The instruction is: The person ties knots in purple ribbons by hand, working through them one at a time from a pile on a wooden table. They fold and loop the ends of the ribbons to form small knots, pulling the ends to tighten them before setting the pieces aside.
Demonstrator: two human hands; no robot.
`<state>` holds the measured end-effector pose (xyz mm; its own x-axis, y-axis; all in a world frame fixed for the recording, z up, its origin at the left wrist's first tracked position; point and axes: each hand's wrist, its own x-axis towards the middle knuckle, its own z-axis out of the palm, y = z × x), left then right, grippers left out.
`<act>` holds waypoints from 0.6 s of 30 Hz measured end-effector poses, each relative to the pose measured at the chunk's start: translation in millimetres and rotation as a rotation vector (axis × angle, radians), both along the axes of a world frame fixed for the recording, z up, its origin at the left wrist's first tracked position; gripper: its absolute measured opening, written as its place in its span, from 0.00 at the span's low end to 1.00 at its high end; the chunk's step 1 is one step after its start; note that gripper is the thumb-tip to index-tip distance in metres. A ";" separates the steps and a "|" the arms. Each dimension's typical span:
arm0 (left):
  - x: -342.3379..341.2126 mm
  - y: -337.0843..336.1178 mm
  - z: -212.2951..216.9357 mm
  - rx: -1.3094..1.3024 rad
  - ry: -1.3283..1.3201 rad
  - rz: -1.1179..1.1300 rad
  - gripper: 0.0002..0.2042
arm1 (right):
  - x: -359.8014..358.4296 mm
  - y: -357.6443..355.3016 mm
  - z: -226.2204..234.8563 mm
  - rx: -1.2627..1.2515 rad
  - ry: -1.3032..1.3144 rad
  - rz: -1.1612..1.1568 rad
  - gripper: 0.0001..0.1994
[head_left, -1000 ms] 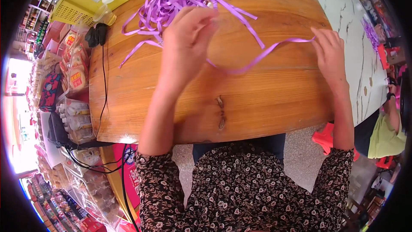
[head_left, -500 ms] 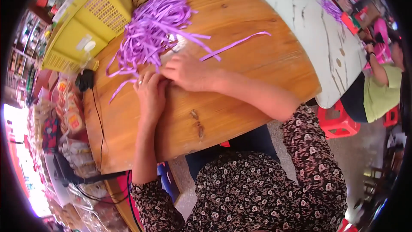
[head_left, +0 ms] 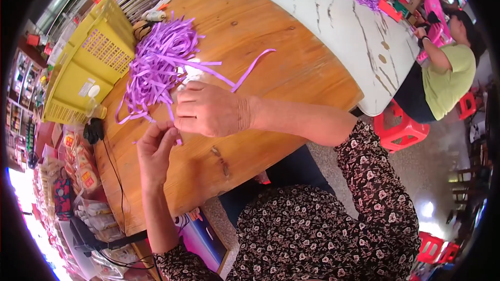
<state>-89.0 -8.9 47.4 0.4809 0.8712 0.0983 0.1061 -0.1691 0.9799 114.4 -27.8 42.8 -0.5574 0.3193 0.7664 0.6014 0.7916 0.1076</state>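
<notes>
A loose heap of purple ribbon strips (head_left: 156, 60) lies on the wooden table, just beyond my hands. My left hand (head_left: 155, 151) is closed, thumb and forefinger pinched on a purple ribbon whose short end shows by the thumb. Close beside it, my right hand (head_left: 208, 110) is held palm down with its fingers curled in on the same ribbon; its fingertips are partly hidden. Just past my right knuckles a small white thing (head_left: 194, 72) sits partly under the strips; I cannot make out its kind. One longer strip (head_left: 255, 67) reaches out to the right of the heap.
A yellow plastic crate (head_left: 86, 73) stands at the table's left edge, with a clear cup (head_left: 96, 108) and a black cabled object (head_left: 94, 131) near it. A white marbled table (head_left: 333, 26) adjoins at right, where a person in a light green shirt (head_left: 450, 78) sits. Packaged goods (head_left: 78, 161) line the left.
My hands have drawn nearer to me and slightly apart, and the right hand has turned knuckles up. The view has shifted, so the heap and crate appear farther left.
</notes>
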 end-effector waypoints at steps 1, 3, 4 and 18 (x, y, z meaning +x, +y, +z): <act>-0.4 -3.5 5.9 0.067 0.075 -0.045 0.04 | 7.6 -7.1 6.3 0.021 -0.032 0.000 0.05; -5.9 -10.2 17.7 0.180 0.149 -0.099 0.04 | 28.8 -25.9 23.1 0.023 -0.059 -0.035 0.04; -7.1 -13.8 22.7 0.329 0.277 -0.090 0.03 | 42.6 -37.4 27.3 0.016 -0.084 -0.058 0.04; -36.6 -15.2 31.9 0.917 0.537 0.086 0.03 | 208.3 -159.8 37.9 -0.083 0.119 -0.546 0.07</act>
